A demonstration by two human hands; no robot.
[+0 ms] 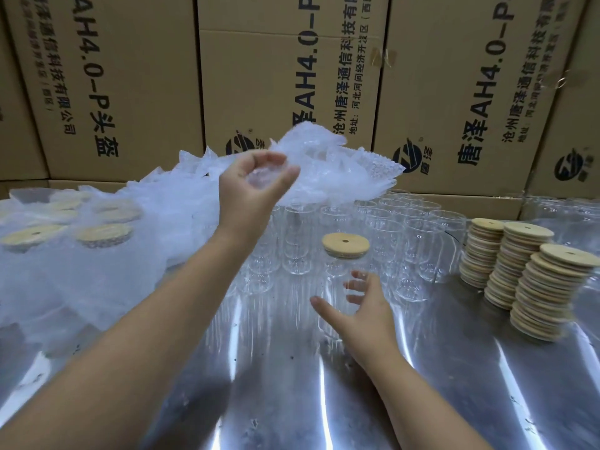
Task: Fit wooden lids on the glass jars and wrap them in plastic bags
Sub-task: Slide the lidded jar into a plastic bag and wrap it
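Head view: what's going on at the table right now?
A person is packing jars. The left hand pinches a clear plastic bag at the pile, while the right hand is open beside a lidded jar on the metal table. Behind it wait bare jars; lid stacks stand right, wrapped jars sit left.

Even light is falling from above, streaking white glare across the shiny silver metal table [292,401]. The brown printed cardboard boxes [130,76] are bowing toward the view's corners; the left hand [250,186] and its clear crinkled plastic bag [324,164] are smearing slightly.
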